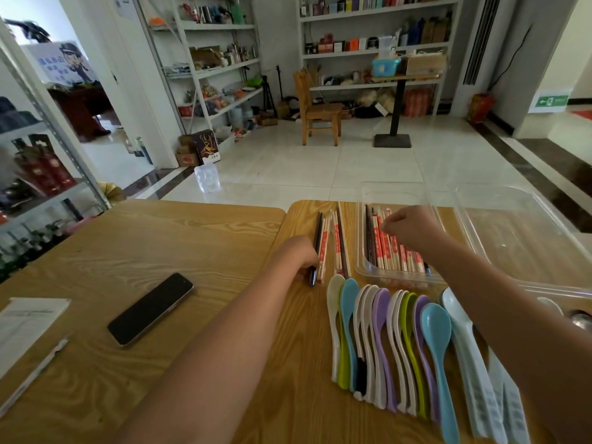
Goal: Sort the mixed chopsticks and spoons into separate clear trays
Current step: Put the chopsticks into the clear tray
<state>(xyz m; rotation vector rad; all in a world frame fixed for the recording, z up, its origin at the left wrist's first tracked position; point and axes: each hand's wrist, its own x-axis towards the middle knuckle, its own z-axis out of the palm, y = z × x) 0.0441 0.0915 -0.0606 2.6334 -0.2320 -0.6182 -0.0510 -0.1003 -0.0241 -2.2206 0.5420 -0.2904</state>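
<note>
Head view: left hand [299,256] is closing its grip on a black chopstick [315,251] at 12 o'clock on the bench [192,238].
Right hand [411,229]: hovering over the chopstick tray [368,267]; fingers curled, grip on anything cannot be told.
Loose chopsticks [339,243]: lying just left of that tray.
Spoons [394,344]: fanned at 3 o'clock, unsorted.
Risk: thin round sticks rolling off smooth wood if nudged.
Risk: glossy plastic spoons sliding as one.
Materials: clear rigid tray; paper-sleeved bamboo.
</note>
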